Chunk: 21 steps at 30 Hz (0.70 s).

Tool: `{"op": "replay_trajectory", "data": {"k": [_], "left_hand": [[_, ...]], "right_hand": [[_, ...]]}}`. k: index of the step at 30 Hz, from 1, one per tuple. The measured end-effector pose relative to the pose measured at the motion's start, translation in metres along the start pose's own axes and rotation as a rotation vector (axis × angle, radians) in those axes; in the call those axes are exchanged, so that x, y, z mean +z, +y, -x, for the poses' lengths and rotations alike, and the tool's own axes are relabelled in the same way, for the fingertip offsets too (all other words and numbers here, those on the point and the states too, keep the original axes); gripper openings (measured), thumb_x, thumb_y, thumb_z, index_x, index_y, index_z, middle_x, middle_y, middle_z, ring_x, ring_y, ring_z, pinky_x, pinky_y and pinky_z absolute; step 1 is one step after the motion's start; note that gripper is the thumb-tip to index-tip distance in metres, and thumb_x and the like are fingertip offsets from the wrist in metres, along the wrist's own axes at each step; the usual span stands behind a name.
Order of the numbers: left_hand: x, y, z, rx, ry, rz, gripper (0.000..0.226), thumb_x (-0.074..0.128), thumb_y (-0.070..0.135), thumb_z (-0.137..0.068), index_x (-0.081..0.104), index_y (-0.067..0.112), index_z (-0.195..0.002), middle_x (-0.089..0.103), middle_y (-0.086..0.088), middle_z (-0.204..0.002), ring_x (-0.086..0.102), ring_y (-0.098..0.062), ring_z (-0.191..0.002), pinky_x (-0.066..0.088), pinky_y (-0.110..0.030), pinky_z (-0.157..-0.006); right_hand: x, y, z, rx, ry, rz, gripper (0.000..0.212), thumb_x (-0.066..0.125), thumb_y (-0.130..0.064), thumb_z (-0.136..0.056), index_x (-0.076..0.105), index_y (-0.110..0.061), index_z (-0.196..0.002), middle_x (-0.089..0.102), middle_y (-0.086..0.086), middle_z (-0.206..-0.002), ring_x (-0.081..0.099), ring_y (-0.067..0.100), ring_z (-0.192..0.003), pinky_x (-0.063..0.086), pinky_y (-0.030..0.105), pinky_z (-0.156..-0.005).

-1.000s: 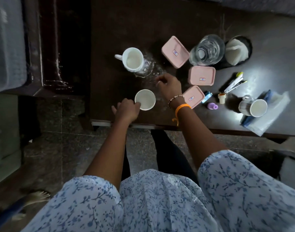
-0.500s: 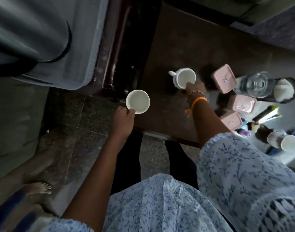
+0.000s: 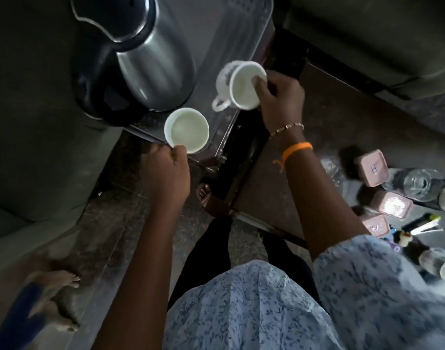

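**Two cups brought to the kettle tray**

Left fingers (image 3: 177,151) curled, thumb pinching the near rim of the handleless white cup (image 3: 186,132); left hand (image 3: 165,170) sits just below it. Right fingers (image 3: 260,88) hooked over the rim of the white mug (image 3: 241,97), right hand (image 3: 279,102) gripping from the side away from the handle. Both cups look empty, mouths up. Cup lies just ahead of the left fingers, over the near lip of the grey tray (image 3: 231,26); mug is beyond and right of it, over the tray's right edge. Resting or held above the tray: cannot tell. Steel kettle (image 3: 150,61) stands just past the left cup, close.

Step in hand, likely: set both cups on the tray. Keep them level; bring them fully inside the lip, not on it; keep clear of the kettle body; let go of the rims only once the bases sit flat.

Versus half a second ago: mug stood on the dark table (image 3: 266,193) with the right hand at it, now lifted off; left cup was over the floor by the table edge, now at the tray; view has swung left, so the kettle is in sight and the pink boxes (image 3: 371,168) sit well behind the right wrist.
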<state>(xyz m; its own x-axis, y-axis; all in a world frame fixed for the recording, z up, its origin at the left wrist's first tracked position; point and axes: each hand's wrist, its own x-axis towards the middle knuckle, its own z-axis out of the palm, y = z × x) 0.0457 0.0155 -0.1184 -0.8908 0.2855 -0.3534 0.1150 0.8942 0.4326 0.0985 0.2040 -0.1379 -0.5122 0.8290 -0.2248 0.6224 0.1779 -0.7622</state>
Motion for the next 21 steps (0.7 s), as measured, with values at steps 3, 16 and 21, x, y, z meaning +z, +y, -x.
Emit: {"op": "replay_trajectory", "data": {"k": [3, 16, 21], "left_hand": [[0.003, 0.002, -0.022, -0.026, -0.035, -0.105, 0.039, 0.039, 0.019, -0.092, 0.060, -0.013, -0.102, 0.058, -0.033, -0.113, 0.052, -0.044, -0.106, 0.039, -0.045, -0.084], [0.036, 0.007, -0.052, -0.076, -0.060, -0.400, 0.040, 0.044, 0.030, -0.089, 0.065, 0.000, -0.107, 0.060, -0.019, -0.122, 0.036, -0.038, -0.130, 0.000, -0.064, -0.112], [0.029, 0.019, -0.027, -0.008, 0.047, -0.275, 0.047, 0.059, 0.034, -0.080, 0.051, 0.013, -0.121, 0.045, -0.013, -0.132, 0.036, -0.036, -0.125, 0.026, -0.049, -0.106]], "right_hand": [[0.020, -0.021, -0.022, -0.120, -0.076, 0.239, 0.022, 0.053, -0.025, -0.088, 0.063, -0.016, -0.070, 0.065, 0.010, -0.070, 0.059, 0.028, -0.078, 0.034, 0.031, -0.062], [0.063, -0.014, -0.059, -0.218, -0.211, 0.736, 0.032, 0.043, -0.028, -0.091, 0.062, -0.018, -0.114, 0.061, 0.009, -0.123, 0.043, 0.030, -0.125, 0.032, 0.038, -0.099], [0.038, -0.010, -0.051, -0.232, -0.138, 0.628, 0.031, 0.042, -0.019, -0.088, 0.062, -0.020, -0.112, 0.064, 0.011, -0.118, 0.045, 0.030, -0.122, 0.036, 0.035, -0.094]]}}
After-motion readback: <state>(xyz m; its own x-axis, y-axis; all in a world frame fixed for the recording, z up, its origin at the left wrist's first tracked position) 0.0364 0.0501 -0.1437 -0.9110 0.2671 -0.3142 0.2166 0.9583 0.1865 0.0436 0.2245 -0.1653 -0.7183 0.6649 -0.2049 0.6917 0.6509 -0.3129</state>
